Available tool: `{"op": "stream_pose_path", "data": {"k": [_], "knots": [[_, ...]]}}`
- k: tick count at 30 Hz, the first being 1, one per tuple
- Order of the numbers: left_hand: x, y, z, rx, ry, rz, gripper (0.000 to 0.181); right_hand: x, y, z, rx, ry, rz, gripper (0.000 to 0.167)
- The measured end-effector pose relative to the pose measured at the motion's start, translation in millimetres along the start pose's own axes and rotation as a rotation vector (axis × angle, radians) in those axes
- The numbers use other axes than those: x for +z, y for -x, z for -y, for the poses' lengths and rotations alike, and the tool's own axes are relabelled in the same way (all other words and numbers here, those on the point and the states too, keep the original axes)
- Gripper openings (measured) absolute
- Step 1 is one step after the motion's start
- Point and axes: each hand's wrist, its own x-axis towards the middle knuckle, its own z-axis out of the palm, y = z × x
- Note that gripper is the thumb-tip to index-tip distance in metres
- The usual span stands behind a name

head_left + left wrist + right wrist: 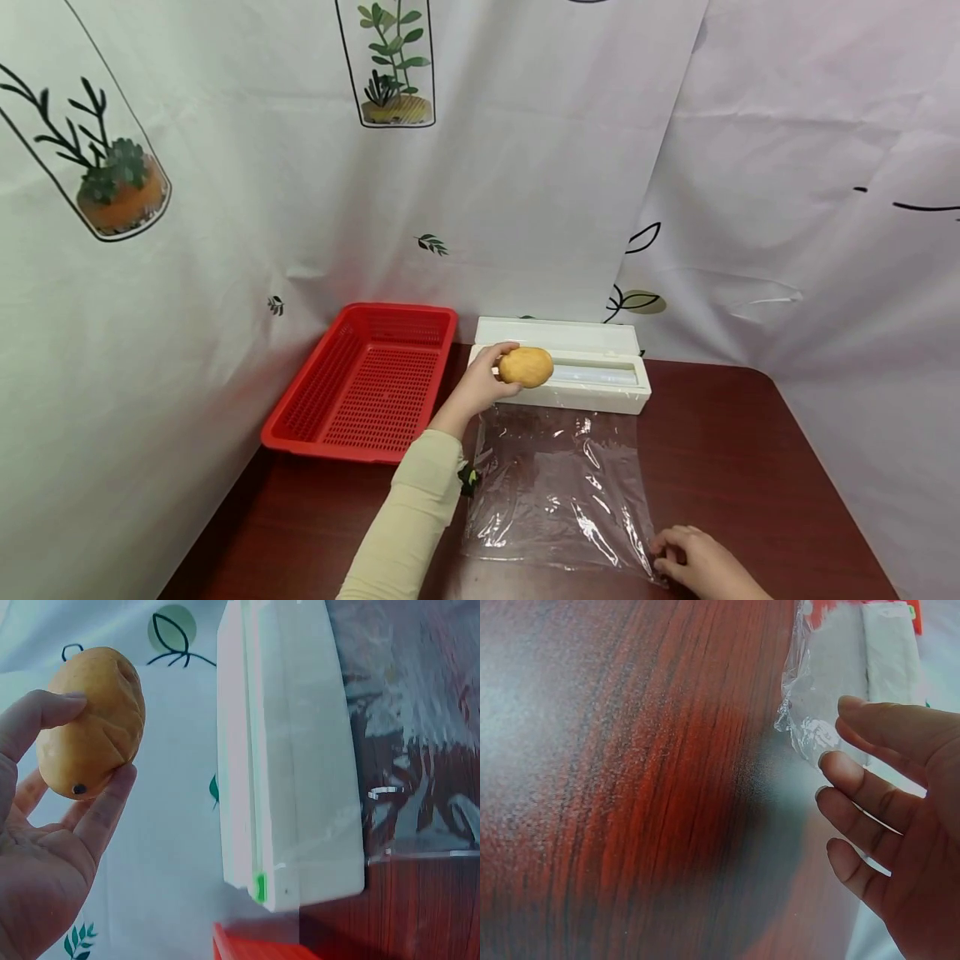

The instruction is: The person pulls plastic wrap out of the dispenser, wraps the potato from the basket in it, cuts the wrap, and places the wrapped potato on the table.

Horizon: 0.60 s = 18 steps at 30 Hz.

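Observation:
My left hand (480, 382) grips a yellow oval fruit (527, 367), mango-like, in front of the white wrap box. In the left wrist view, the thumb and fingers of my left hand (56, 825) hold the wrinkled fruit (94, 724) at its sides, a dark spot on its lower end. Clear plastic film (558, 492) lies spread from the box (570, 398) toward the front. My right hand (701, 560) is beside the film's front right corner. In the right wrist view, the fingers of my right hand (900, 780) are loosely bent and parted, near the film (799, 712).
A red perforated basket (382, 392) stands on the left of the dark red table (720, 450), beside the wrap box. The box's lid is raised at the back, with a roll inside. Printed white cloth (525, 208) hangs behind. A small dark object (468, 478) shows beside the left sleeve.

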Motion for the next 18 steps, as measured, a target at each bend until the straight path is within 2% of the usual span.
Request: {"op": "stream_pose_path", "data": {"k": [7, 13, 18], "knots": [[12.3, -3.3, -9.9, 0.039, 0.089, 0.02, 0.066, -2, -1.0, -3, -0.012, 0.006, 0.002, 0.011], [22.7, -2.8, -16.8, 0.022, 0.138, 0.048, 0.068, -2, 0.3, -7, -0.008, -0.009, 0.038, 0.01], [30.3, -0.2, -17.5, 0.004, 0.136, 0.071, 0.065, 2, 1.6, -8, -0.063, 0.013, -0.01, 0.015]]}}
